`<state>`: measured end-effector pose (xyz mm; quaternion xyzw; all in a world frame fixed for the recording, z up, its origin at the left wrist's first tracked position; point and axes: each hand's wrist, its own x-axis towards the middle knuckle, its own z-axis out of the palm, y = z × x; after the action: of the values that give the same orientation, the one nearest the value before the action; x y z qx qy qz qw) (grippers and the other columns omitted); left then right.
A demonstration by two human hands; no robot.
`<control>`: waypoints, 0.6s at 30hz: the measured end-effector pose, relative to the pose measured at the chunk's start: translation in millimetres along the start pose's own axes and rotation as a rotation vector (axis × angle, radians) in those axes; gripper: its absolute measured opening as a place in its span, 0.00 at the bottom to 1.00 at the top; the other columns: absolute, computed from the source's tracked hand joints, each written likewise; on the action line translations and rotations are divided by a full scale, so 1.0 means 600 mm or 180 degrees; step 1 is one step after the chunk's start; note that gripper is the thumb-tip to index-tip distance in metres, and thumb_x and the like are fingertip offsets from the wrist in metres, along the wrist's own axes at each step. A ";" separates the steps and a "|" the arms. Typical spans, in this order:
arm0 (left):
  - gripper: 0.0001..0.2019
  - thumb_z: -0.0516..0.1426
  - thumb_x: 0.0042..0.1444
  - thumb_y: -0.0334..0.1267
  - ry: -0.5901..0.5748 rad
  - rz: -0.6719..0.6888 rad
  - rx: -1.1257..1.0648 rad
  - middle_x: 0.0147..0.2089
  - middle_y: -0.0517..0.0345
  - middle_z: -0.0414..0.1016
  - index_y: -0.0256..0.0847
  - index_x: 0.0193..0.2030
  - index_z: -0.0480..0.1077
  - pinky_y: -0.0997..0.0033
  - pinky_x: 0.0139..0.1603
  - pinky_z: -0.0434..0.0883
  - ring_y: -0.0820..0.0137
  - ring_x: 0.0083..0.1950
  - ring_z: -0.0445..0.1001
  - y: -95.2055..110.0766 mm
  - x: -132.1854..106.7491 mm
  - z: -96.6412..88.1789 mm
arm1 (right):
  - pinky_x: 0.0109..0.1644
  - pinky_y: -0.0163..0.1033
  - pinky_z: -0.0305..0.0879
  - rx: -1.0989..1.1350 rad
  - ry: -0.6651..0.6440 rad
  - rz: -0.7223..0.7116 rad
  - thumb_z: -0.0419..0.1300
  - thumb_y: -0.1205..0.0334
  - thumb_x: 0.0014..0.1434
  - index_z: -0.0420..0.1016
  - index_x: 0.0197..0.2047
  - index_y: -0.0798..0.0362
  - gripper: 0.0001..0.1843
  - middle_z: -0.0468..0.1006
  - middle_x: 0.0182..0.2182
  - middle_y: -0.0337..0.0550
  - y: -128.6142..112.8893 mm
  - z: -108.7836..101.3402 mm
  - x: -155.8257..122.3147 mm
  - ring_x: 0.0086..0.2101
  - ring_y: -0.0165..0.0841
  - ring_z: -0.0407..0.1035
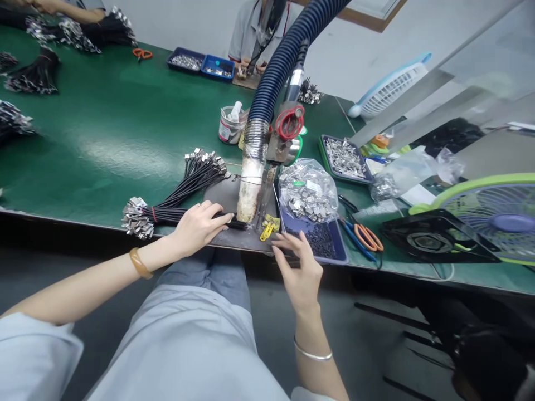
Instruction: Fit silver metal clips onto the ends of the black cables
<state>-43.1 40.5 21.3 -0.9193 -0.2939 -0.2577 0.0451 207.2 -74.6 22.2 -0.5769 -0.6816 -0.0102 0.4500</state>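
Starting nearest the body, the right hand (298, 273) sits at the near edge of the table (104, 128), palm down. Its grip is spread, fingers apart, with nothing clearly held, and the fingertips reach the near rim of the blue tray (334, 259), just beside a yellow clip (270, 227). A little farther in and to the left, the left hand (200, 225) lies on top of the cable bundle (167, 214). The fingers are stretched along the cables and pressed down on them; the thumb is hidden, so I cannot tell whether the grip closes around them. The bundle's long axis runs along the near edge. Its metal ends (136, 220) point left, away from the hand, and its other end points right over the dark mat (223, 197) toward the white nozzle (249, 189). That makes the left hand the nearer one to the cables, while the right hand is well apart from them, across the nozzle. Behind the tray rests a bag of metal parts (309, 192), and the ribbed hose (284, 55) rises toward the far edge, where another person (254, 28) sits.
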 end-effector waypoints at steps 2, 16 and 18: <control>0.13 0.56 0.68 0.37 0.0073 -0.0144 0.0096 0.44 0.46 0.79 0.41 0.53 0.79 0.63 0.39 0.70 0.61 0.42 0.74 0.007 0.003 0.006 | 0.68 0.60 0.68 -0.0058 -0.0070 0.0020 0.64 0.62 0.64 0.78 0.52 0.49 0.12 0.87 0.38 0.42 0.004 -0.003 -0.001 0.41 0.37 0.84; 0.13 0.52 0.70 0.33 0.0744 -0.0017 -0.0420 0.43 0.48 0.84 0.39 0.41 0.79 0.67 0.46 0.78 0.67 0.44 0.81 0.025 0.001 0.034 | 0.44 0.44 0.78 0.1931 -0.0995 -0.0469 0.58 0.54 0.69 0.84 0.36 0.43 0.13 0.77 0.19 0.31 -0.057 -0.081 0.023 0.19 0.27 0.70; 0.13 0.53 0.70 0.33 0.0845 0.0001 -0.0492 0.43 0.48 0.84 0.38 0.41 0.79 0.67 0.46 0.78 0.67 0.43 0.81 0.025 0.000 0.034 | 0.30 0.37 0.69 0.1536 -0.1083 -0.0901 0.58 0.57 0.70 0.83 0.41 0.45 0.11 0.75 0.18 0.32 -0.074 -0.086 0.032 0.18 0.26 0.67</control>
<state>-25.2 33.0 4.7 -0.8780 -0.2645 -0.3989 0.0128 204.2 -102.2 87.1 -0.3465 -0.8032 0.1857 0.4475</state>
